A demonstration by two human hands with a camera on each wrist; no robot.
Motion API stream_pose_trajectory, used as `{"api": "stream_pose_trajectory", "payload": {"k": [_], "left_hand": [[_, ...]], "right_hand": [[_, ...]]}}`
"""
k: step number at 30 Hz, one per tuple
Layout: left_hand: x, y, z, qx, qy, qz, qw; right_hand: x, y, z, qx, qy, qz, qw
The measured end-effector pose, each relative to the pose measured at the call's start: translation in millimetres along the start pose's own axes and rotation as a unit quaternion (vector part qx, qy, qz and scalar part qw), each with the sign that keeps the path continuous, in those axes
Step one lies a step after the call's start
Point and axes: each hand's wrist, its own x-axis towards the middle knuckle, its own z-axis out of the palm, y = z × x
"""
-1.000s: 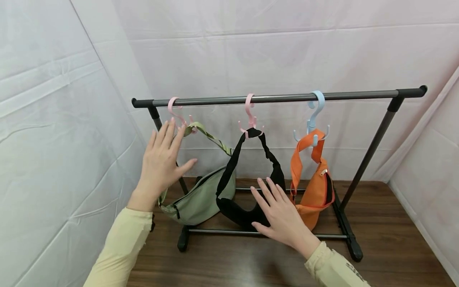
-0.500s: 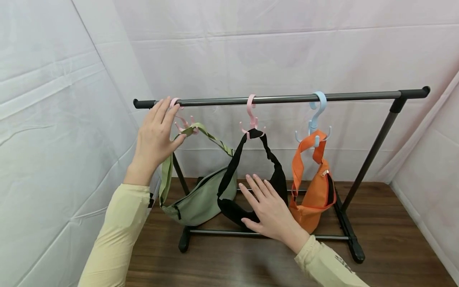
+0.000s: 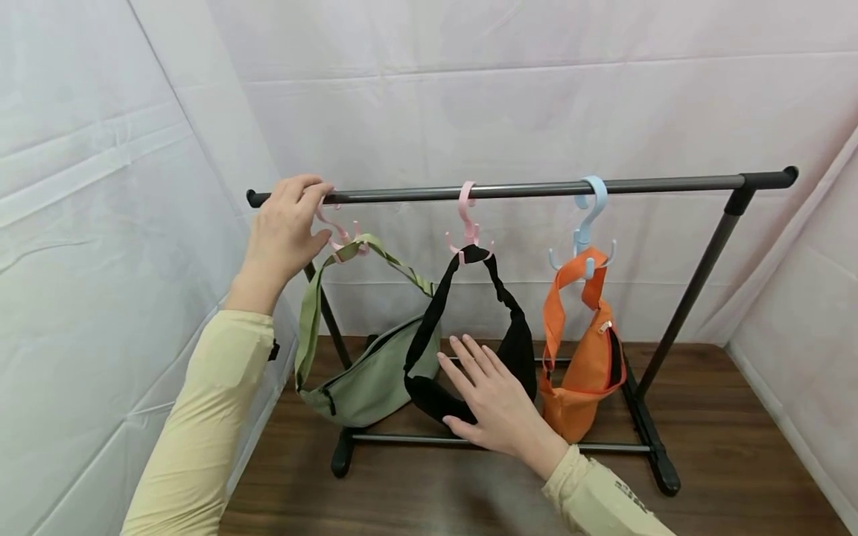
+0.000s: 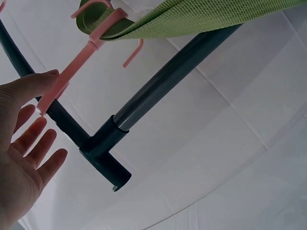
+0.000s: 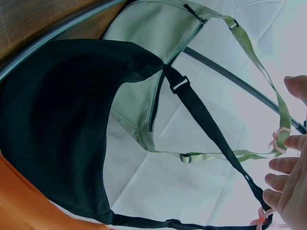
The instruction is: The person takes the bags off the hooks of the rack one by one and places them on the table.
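Observation:
On the left of the black rail (image 3: 536,190), my left hand (image 3: 278,234) reaches over the bar and holds the top of a pink S-shaped bag hook (image 3: 335,223). In the left wrist view the thumb (image 4: 41,85) lies against the pink hook's shank, with the index fingertip at its top end. A green waist bag (image 3: 375,372) hangs by its strap from this hook. My right hand (image 3: 499,402) has its fingers extended in front of the black bag (image 3: 429,394), which hangs from a second pink hook (image 3: 467,216); whether it touches the bag cannot be told.
An orange bag (image 3: 579,380) hangs from a light blue hook (image 3: 586,219) on the right. The rack's foot (image 3: 660,465) stands on a brown wooden surface (image 3: 724,447). White cloth (image 3: 536,112) covers the back and sides.
My left hand has risen to the rail, and its fingers have bent over it at the pink hook. My right hand has drifted slightly left, still extended.

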Motion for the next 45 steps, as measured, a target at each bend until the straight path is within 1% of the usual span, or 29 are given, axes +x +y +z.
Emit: {"api": "stream_pose_trajectory", "payload": {"k": [4, 7, 15, 19, 23, 27, 33, 36, 39, 45], "left_hand": [[3.5, -1.4, 0.8, -0.003, -0.021, -0.004, 0.9998], [5.2, -2.1, 2.7, 0.000, -0.028, 0.000, 0.9996], [6.3, -3.1, 5.3, 0.010, -0.009, 0.010, 0.9999], [6.2, -3.3, 5.7, 0.014, -0.001, 0.017, 0.9998], [6.5, -3.2, 6.0, 0.017, 0.000, 0.014, 0.9998], [7.0, -3.0, 6.3, 0.017, -0.001, 0.010, 0.9998], [6.4, -3.1, 8.2, 0.013, 0.011, 0.012, 0.9998], [6.4, -3.3, 9.3, 0.012, 0.015, 0.011, 0.9998], [6.6, -3.5, 10.9, 0.013, 0.022, 0.011, 0.9996], [6.5, -3.7, 13.0, 0.019, 0.034, 0.011, 0.9992]], "right_hand": [[3.7, -0.3, 3.1, 0.002, 0.007, -0.007, 0.9999], [9.2, -0.6, 3.9, 0.005, 0.014, -0.013, 0.9998], [32.6, 0.4, 3.6, 0.008, 0.039, -0.029, 0.9988], [48.9, 2.2, 3.5, 0.008, 0.059, -0.037, 0.9975], [69.8, 6.0, 2.6, -0.001, 0.088, -0.046, 0.9950], [91.1, 10.5, 1.6, -0.020, 0.120, -0.046, 0.9915], [115.7, 14.6, -0.3, -0.026, 0.150, -0.048, 0.9871], [124.0, 16.8, -0.2, -0.022, 0.158, -0.043, 0.9862], [130.9, 19.9, 0.3, -0.007, 0.156, -0.029, 0.9874], [144.2, 26.3, 5.6, 0.050, 0.144, 0.009, 0.9883]]}}
